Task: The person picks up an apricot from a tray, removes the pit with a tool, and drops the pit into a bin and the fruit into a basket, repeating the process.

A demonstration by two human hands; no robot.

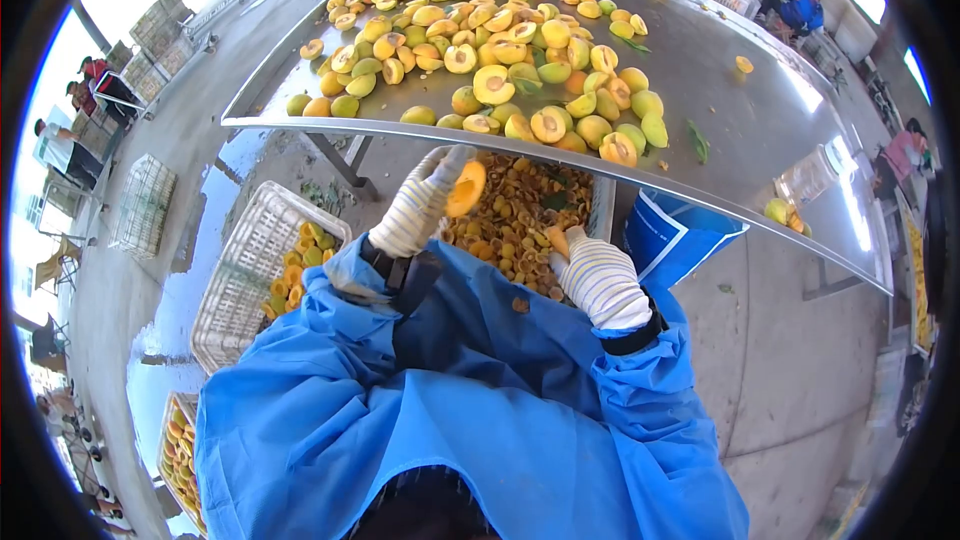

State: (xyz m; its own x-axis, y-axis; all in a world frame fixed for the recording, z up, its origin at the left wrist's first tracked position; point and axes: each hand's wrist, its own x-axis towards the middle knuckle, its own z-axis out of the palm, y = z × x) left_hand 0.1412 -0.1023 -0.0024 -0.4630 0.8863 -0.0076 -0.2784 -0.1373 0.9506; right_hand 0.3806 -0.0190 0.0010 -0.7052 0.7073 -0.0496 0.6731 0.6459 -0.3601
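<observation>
My left hand (420,202), in a striped glove, is closed on an orange fruit half (466,189) just in front of the metal table's near edge. Lower and to the right, my right hand (600,280), gloved too, has its fingers closed near a small brownish-orange piece (558,240); whether that piece is a pit or fruit I cannot tell. Beneath both hands lies a crate full of pits and fruit pieces (515,202). Many halved yellow and green fruits (493,85) are heaped on the metal table (690,70) beyond.
At the left a white crate (235,275) holds fruit halves, with another filled crate (180,450) below it. A blue container (675,235) stands under the table, right of my right hand. A clear jar (805,175) lies on the table. People are at the far left and right.
</observation>
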